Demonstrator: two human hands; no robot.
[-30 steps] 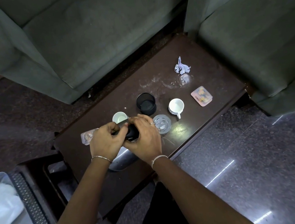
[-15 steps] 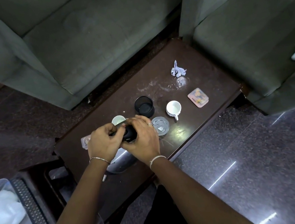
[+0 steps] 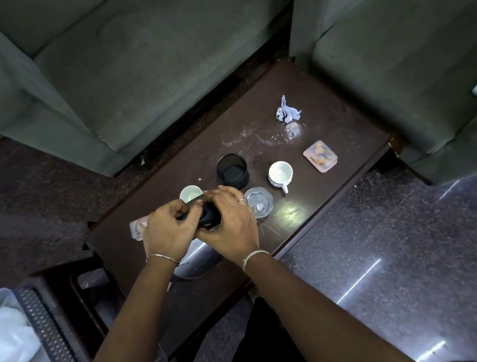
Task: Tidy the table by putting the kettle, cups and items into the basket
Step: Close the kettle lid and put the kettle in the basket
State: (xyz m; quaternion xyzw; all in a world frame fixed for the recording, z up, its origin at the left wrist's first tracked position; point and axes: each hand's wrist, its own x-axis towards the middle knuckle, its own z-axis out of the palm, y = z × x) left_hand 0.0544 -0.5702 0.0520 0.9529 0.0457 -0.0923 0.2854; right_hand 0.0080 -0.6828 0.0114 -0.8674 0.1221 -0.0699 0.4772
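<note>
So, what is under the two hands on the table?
The left hand and right hand hold the black top of a steel kettle. Only part of its shiny body shows between the wrists; the hands cover the rest.

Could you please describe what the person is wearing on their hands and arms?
No sleeves are in view. The left hand has a thin, metallic-looking bracelet at its wrist. The right hand has a pale band round the wrist and a silvery ring on one finger.

kettle: mostly hidden under left hand and right hand | basket: cut by left edge | packet: half hidden
</note>
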